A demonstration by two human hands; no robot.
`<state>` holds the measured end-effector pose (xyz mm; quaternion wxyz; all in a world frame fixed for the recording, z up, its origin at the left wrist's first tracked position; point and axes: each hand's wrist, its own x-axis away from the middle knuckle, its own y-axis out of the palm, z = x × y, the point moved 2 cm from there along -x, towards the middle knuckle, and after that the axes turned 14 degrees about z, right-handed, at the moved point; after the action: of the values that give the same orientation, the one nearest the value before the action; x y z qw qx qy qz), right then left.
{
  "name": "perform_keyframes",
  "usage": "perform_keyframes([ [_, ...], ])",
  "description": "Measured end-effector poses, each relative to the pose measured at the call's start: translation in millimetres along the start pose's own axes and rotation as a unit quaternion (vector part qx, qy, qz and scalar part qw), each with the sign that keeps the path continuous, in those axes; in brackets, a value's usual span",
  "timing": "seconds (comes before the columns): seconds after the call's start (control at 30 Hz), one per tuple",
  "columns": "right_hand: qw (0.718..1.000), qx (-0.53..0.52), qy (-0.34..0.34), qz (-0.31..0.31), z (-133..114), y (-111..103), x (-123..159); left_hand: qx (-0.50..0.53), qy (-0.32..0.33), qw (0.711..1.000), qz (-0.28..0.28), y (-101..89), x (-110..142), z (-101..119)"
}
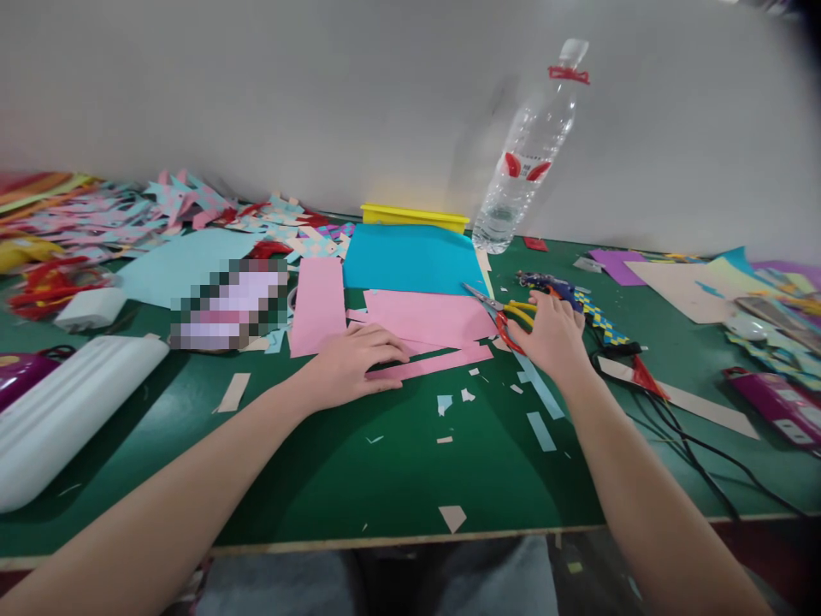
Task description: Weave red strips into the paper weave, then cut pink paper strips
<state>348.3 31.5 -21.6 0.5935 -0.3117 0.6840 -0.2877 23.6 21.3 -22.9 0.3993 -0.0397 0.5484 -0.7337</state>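
Note:
My left hand [356,364] rests on the table, fingers slightly curled and thumb apart. Under and beside it lies a narrow pink paper strip [442,364], which runs out to the right from between thumb and forefinger. Behind that hand are a larger pink sheet [427,316], an upright pink piece [319,304] and a blue sheet [404,261]. My right hand [558,334] has its thumb and fingers at the handles of scissors [495,305] with red and yellow grips. The blades point to the back left, over the edge of the sheets. The fingers partly hide the grips.
A tilted water bottle [529,154] stands by the wall. A phone [234,308], a white charger [91,308] and a long white object [83,415] lie left. Cables [689,441], a purple object [779,406] and coloured paper lie right. Paper scraps [452,518] dot the table.

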Motion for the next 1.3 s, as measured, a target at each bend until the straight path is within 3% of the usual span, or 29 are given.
perform_keyframes([
  [0.13,0.993,-0.061,-0.056,0.078,-18,-8,1,-0.025,0.005,1.000,0.012,-0.6,1,-2],
  [0.23,0.979,-0.120,-0.135,0.091,-44,-17,6,-0.049,0.017,0.998,0.025,-1.7,2,-1],
  [0.4,0.954,-0.166,-0.247,-0.017,-93,-22,16,-0.075,0.049,0.995,0.036,-2.7,2,1],
  [0.57,0.949,-0.176,-0.237,-0.110,-117,-8,14,-0.091,0.058,0.993,0.052,-2.0,2,1],
  [0.73,0.950,-0.218,-0.198,-0.103,-121,-1,11,-0.034,0.024,0.997,0.063,-4.0,2,3],
  [1.0,0.909,-0.315,-0.215,-0.165,-104,-20,10,0.002,-0.115,0.987,0.113,-7.1,0,-13],
  [1.1,0.910,-0.314,-0.214,-0.167,-96,-19,7,0.008,-0.164,0.976,0.141,-8.9,1,-20],
  [1.3,0.927,-0.268,-0.212,-0.156,-91,-6,7,-0.039,-0.198,0.961,0.188,-11.0,3,-29],
])
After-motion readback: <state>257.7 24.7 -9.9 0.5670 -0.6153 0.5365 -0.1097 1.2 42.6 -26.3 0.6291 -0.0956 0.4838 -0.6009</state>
